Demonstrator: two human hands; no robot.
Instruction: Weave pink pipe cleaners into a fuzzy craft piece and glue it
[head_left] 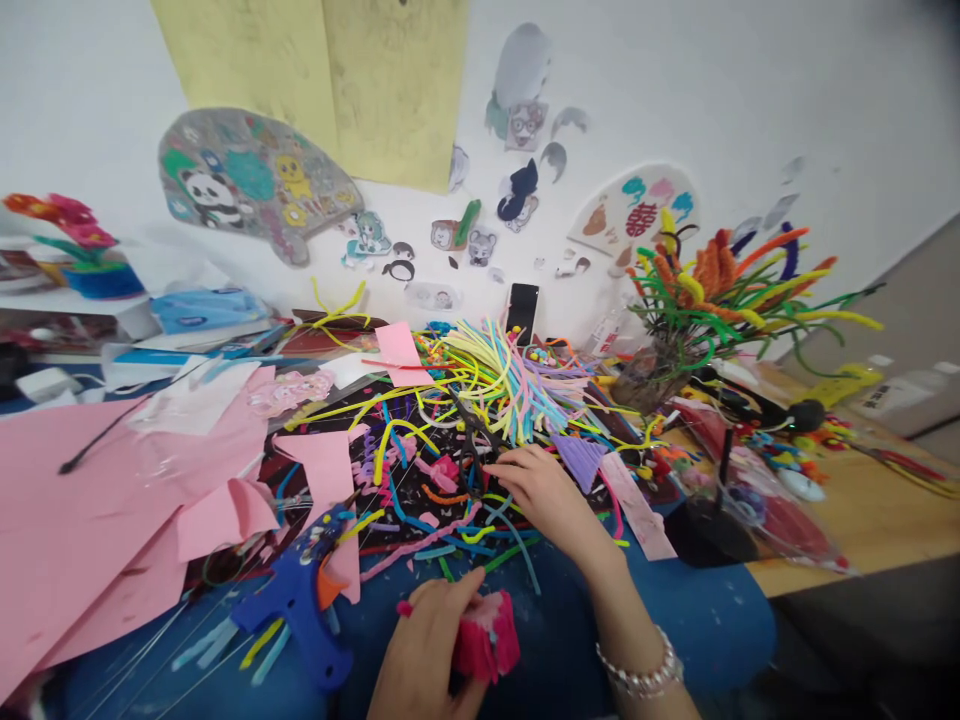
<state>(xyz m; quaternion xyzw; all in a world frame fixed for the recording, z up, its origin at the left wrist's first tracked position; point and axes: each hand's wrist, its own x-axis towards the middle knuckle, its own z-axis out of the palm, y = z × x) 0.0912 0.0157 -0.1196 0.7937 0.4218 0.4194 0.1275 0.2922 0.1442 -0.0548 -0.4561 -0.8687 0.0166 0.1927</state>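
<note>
The left hand [431,640] was curled around a bright pink fuzzy piece [487,640], pinching it between thumb and fingers low in the view, over a blue surface [607,620]. The right hand [536,490] reached forward, its fingers lying close together and the fingertips at the handles of the black scissors [471,445]; whether they gripped the handles, I could not tell. A beaded bracelet [641,672] circled the right wrist.

Around the scissors lay loose pipe cleaners in many colours, and just beyond them a thick bundle of pastel pipe cleaners [510,380] was spread out. A purple folded piece [579,460] and a pale pink strip [637,508] lay to the right of the right hand. A blue glue gun [296,605] rested left of the left hand, near large pink sheets [82,500].

Farther right, a black stand [716,530] stood near the bare wooden edge of the table [885,510], and pipe-cleaner flowers [720,285] rose from a vase. A dark phone [523,308] leaned upright near the wall, which bore stickers and 2 decorated fans.
</note>
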